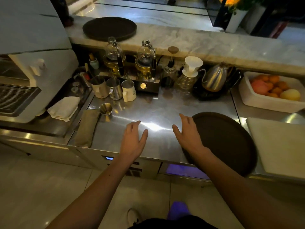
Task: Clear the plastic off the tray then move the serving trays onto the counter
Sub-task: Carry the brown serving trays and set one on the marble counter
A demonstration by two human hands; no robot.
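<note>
Dark round tray [227, 142] is lying near right on steel worktop [158, 113], its left rim under the spread right hand [188, 134], probably for lifting, while the left hand [133, 139] is hovering open.

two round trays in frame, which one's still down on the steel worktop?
The dark tray by the right hand, overhanging the steel edge. The other tray already lies on the marble counter.

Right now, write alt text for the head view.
Two bare hands hover open over a steel worktop: the right hand at the rim of a round dark serving tray, the left hand beside it. A second dark tray lies on the marble counter behind coffee gear.
</note>
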